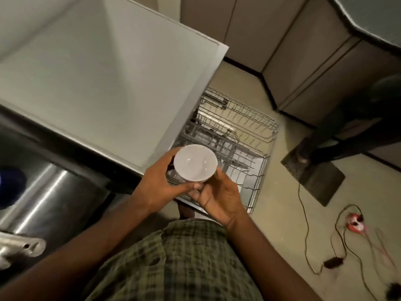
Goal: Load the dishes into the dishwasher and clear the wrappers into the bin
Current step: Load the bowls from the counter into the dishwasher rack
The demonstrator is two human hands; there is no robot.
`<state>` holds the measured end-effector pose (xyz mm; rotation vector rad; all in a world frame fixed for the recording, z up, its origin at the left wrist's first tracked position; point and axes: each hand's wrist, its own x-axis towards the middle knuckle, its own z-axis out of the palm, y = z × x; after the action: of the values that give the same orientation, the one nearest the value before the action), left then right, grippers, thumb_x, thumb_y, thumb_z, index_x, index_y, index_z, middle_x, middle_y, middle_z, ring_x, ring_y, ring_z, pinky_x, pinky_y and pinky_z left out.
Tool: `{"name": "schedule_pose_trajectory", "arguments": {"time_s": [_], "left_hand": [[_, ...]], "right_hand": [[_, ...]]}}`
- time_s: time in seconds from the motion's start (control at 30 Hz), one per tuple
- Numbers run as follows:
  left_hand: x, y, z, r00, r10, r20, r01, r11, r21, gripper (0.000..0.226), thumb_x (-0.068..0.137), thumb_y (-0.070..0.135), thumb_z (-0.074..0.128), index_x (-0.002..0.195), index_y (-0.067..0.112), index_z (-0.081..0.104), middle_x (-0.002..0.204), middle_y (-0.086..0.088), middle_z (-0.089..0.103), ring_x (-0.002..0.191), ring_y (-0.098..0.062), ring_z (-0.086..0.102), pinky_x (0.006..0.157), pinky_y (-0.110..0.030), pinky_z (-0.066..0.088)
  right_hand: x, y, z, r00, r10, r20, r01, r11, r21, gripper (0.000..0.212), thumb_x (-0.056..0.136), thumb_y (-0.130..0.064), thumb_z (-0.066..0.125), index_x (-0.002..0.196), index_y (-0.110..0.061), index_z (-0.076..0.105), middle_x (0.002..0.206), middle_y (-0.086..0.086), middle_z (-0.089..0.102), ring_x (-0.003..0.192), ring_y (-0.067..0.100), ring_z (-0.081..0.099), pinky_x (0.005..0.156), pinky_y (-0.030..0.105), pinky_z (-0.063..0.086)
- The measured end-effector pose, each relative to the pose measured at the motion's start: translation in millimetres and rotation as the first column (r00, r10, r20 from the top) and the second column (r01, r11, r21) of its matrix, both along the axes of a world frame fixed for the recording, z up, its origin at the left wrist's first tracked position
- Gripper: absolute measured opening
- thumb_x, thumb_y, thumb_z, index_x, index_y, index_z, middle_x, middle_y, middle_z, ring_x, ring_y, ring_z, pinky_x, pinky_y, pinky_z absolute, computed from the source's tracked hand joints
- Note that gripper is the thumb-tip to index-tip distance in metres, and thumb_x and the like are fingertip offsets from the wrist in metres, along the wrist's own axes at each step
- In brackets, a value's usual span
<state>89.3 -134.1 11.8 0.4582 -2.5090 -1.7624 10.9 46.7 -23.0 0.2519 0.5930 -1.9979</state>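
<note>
Head view: a white bowl (195, 163) is being gripped by both hands, left hand (160, 183) and right hand (219, 198), fingers curled round it, above the pulled-out dishwasher rack (243, 135). The rack's near side is being hidden by the tabletop (91, 79). Cables (347, 242) are lying on the floor (282, 224).

Left grip (158, 181) and right grip (217, 197) curled, thumbs touching

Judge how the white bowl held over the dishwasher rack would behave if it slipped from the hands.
The white bowl looks glazed and glossy, so probably slippery. It seems rigid ceramic, likely to chip on the wire rack below. The left hand and right hand both hold it, which suggests some weight.
</note>
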Motion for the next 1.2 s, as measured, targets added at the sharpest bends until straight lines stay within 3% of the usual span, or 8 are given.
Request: {"name": "schedule_pose_trajectory", "arguments": {"time_s": [0.13,0.3,0.4,0.53,0.67,0.8,0.97,1.2], "left_hand": [[-49.3,19.0,-9.6,0.988,-0.14,0.072,0.145,0.987,-0.075,0.08,0.074,0.047,0.091,0.142,0.038,0.051,0.132,0.027,0.06,0.124,0.009,0.055,0.106,-0.018,0.045],[-91.1,28.1,-36.4,0.907,-0.279,0.315,0.351,0.915,-0.201,0.103,0.082,0.061,0.079,0.163,0.024,0.025,0.165,-0.001,0.037,0.153,-0.02,0.033,0.125,-0.048,0.03],[-100.3,33.2,-40.3,0.871,-0.304,0.385,0.415,0.876,-0.247,0.099,0.092,0.055,0.071,0.166,0.021,0.015,0.171,-0.003,0.023,0.157,-0.021,0.022,0.124,-0.039,0.022],[-102.6,28.3,-42.4,0.854,-0.32,0.411,0.438,0.867,-0.235,0.088,0.096,0.054,0.065,0.165,0.031,0.014,0.17,0.004,0.023,0.153,-0.013,0.027,0.123,-0.035,0.026],[-100.8,18.4,-45.9,0.848,-0.316,0.425,0.438,0.87,-0.227,0.086,0.096,0.057,0.062,0.164,0.039,0.012,0.17,0.01,0.023,0.153,-0.007,0.023,0.124,-0.039,0.03],[-93.2,2.7,-54.8,0.847,-0.298,0.44,0.428,0.873,-0.232,0.085,0.095,0.067,0.056,0.163,0.044,0.011,0.168,0.013,0.027,0.152,-0.006,0.027,0.122,-0.04,0.037],[-81.8,-13.6,-62.7,0.852,-0.267,0.45,0.423,0.858,-0.292,0.095,0.086,0.088,0.033,0.164,0.037,0.016,0.164,0.018,0.03,0.147,0.003,0.027,0.121,-0.028,0.031],[-75.2,-15.5,-54.0,0.884,-0.221,0.411,0.362,0.881,-0.305,0.084,0.094,0.068,0.042,0.164,0.027,0.022,0.162,0.008,0.041,0.145,-0.006,0.039,0.118,-0.035,0.04]], "right_hand": [[-19.0,20.6,-34.1,0.994,-0.05,0.093,0.05,0.999,0.006,0.055,0.105,-0.048,0.05,0.149,-0.017,0.058,0.158,0.02,0.049,0.151,0.043,0.037,0.122,0.06,0.031],[-63.8,32.3,-73.7,0.957,-0.202,0.208,0.197,0.979,0.047,0.074,0.09,-0.045,0.074,0.153,-0.013,0.051,0.161,0.025,0.041,0.14,0.048,0.047,0.089,0.046,0.058],[-102.8,42.4,-101.7,0.915,-0.328,0.234,0.283,0.937,0.205,0.089,0.081,-0.044,0.085,0.153,-0.011,0.047,0.159,0.027,0.042,0.14,0.047,0.049,0.098,0.054,0.058],[-166.2,56.3,-133.9,0.882,-0.447,0.147,0.314,0.792,0.524,0.062,0.09,-0.039,0.08,0.141,-0.014,0.054,0.146,0.022,0.05,0.13,0.044,0.057,0.101,0.056,0.057],[-229.9,58.4,-159.6,0.955,-0.197,-0.222,0.293,0.502,0.814,0.066,0.089,-0.037,0.083,0.143,-0.021,0.049,0.126,0.01,0.064,0.104,0.028,0.071,0.089,0.052,0.064],[-287.3,56.5,-187.6,0.87,0.238,-0.431,0.416,0.113,0.902,0.087,0.079,-0.044,0.089,0.15,-0.023,0.044,0.145,0.011,0.054,0.12,0.03,0.061,0.097,0.047,0.059],[-332.3,51.3,-213.9,0.768,0.585,-0.262,0.392,-0.105,0.914,0.082,0.084,-0.04,0.085,0.153,-0.033,0.041,0.152,0.012,0.043,0.132,0.04,0.048,0.103,0.057,0.052],[-348.8,46.6,-238.6,0.621,0.779,-0.092,0.375,-0.192,0.907,0.076,0.095,-0.021,0.077,0.16,-0.03,0.039,0.168,0.013,0.029,0.146,0.041,0.039,0.117,0.052,0.042]]}}
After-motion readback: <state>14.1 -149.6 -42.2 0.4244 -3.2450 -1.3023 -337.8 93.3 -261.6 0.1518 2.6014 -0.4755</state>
